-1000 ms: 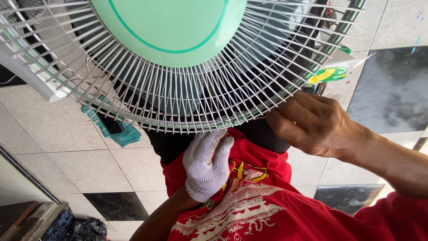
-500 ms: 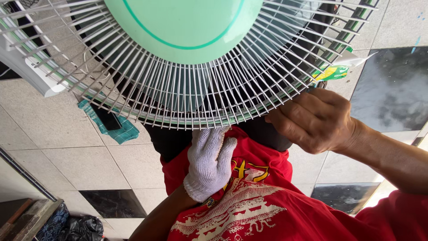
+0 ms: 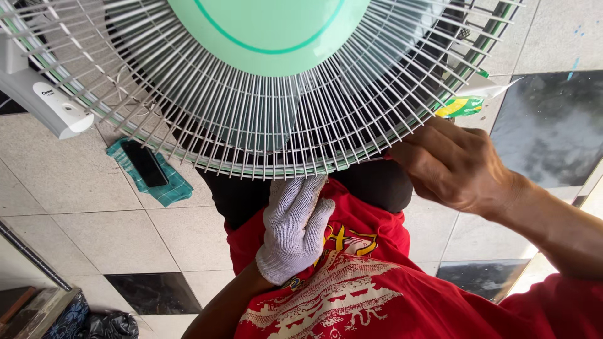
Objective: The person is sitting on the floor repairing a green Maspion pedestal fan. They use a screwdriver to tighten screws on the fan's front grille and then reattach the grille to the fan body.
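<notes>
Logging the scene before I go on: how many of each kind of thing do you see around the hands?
Fan guard, white wire with a mint-green centre: 1
Hands: 2, left in a white knit glove, right bare at the guard's rim
Black phone: 1
Teal checked cloth under the phone: 1
Green-and-yellow packet: 1
Total: 6

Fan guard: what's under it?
Through the fan guard wires: a grey blade and dark clothing. Gloved left hand and bare right hand meet its lower rim. Whatever lies behind the green centre cap is covered.
</notes>
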